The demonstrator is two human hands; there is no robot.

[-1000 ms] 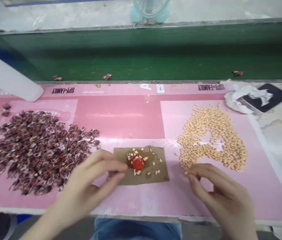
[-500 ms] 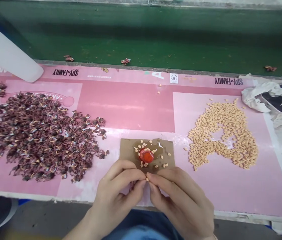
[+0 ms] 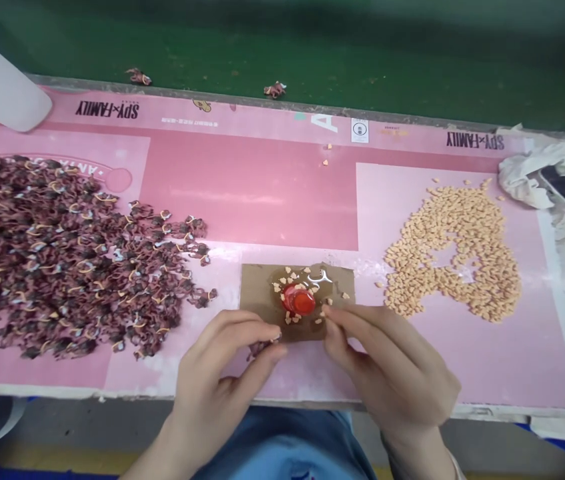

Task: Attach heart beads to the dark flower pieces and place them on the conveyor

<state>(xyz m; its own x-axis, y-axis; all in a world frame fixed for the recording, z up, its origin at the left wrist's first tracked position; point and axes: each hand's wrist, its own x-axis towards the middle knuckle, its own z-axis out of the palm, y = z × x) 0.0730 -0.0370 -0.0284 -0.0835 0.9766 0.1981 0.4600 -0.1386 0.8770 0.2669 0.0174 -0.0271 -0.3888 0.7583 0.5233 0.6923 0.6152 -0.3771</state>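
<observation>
At the cardboard (image 3: 262, 287) edge, the left hand (image 3: 222, 377) pinches a maroon cluster (image 3: 259, 349).

Left hand (image 3: 222, 367): pinches a dark curled piece (image 3: 261, 348) at the near edge of the brown card (image 3: 257, 290).
Right hand (image 3: 387, 360): fingertips (image 3: 329, 312) at the card's right side, among tan flakes (image 3: 289, 272).
Card: red cap (image 3: 299, 300) in a glossy amber smear (image 3: 325, 283), flakes scattered around it.
Left: large heap of dark curled pieces (image 3: 62, 260) on the pink mat (image 3: 247, 193).
Right: heap of tan flakes (image 3: 452, 253).
Far right: crumpled white cloth (image 3: 527, 177).
</observation>
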